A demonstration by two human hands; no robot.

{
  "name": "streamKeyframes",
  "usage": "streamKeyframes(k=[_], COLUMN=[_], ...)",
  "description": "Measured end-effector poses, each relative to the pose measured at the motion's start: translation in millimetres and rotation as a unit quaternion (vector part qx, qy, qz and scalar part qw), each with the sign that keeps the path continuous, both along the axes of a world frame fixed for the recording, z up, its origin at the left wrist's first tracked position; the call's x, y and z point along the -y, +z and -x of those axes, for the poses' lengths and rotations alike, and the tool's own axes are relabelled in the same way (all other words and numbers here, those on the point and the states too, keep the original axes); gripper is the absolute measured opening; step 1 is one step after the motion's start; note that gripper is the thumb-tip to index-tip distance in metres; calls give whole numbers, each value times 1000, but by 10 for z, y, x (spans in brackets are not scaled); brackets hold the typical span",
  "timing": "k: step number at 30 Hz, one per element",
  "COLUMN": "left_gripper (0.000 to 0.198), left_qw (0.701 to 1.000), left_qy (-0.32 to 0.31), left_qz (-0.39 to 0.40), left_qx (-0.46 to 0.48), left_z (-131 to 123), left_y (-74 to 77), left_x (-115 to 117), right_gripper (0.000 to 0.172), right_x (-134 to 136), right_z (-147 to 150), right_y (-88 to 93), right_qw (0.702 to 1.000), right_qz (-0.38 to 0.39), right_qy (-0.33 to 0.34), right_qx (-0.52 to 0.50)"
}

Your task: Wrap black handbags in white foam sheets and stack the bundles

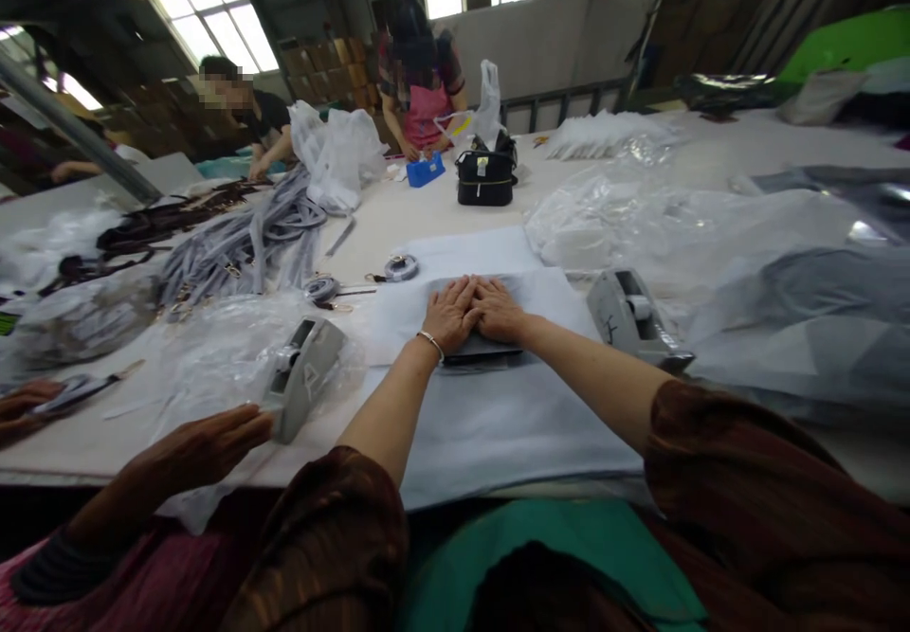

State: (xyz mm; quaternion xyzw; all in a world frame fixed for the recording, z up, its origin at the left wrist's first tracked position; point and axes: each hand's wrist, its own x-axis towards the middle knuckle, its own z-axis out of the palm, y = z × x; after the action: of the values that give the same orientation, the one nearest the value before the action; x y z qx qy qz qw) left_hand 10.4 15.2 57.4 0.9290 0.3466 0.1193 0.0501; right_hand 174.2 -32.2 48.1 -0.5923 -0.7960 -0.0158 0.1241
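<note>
My left hand (450,314) and my right hand (496,310) lie flat side by side, fingertips meeting, pressing on a dark flat item (483,357) covered by thin white sheeting. What the item is, I cannot make out, as hands and sheeting cover most of it. Beneath it spread white wrapping sheets (498,424), reaching the table's front edge. Two coiled grey straps (402,267) with gold clasps rest just beyond my left hand. A grey tape dispenser (629,315) stands to the right of my right forearm.
Another tape dispenser (305,376) stands on the left, beside a co-worker's hand (206,447). Grey straps (263,234) pile up behind it. Further back are a black bag (485,177) and a person at a blue box (425,170). Clear plastic bags (640,225) heap at right.
</note>
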Motion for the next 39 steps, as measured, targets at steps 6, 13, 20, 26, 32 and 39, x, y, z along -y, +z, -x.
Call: streamKeyframes(k=[6, 13, 20, 26, 32, 39], left_gripper=[69, 71, 70, 71, 70, 70], left_qw=[998, 995, 996, 996, 995, 996], left_qy=[1, 5, 12, 7, 13, 11], left_qz=[-18, -6, -2, 2, 7, 15], left_qx=[-59, -100, -91, -84, -94, -91], left_z=[-66, -99, -113, -109, -105, -111], left_y=[31, 87, 98, 81, 111, 102], left_x=[51, 80, 81, 73, 91, 73], right_gripper=[57, 60, 41, 26, 17, 14], right_x=[167, 359, 753, 1612, 2042, 1869], right_z=[-345, -883, -915, -169, 293, 327], right_y=[-171, -388, -61, 158, -84, 68], right_qw=[997, 973, 966, 975, 958, 944], right_qz=[-8, 91, -9, 42, 162, 212], right_qy=[-44, -162, -236, 160, 230, 236], right_qx=[-64, -138, -101, -149, 47, 90])
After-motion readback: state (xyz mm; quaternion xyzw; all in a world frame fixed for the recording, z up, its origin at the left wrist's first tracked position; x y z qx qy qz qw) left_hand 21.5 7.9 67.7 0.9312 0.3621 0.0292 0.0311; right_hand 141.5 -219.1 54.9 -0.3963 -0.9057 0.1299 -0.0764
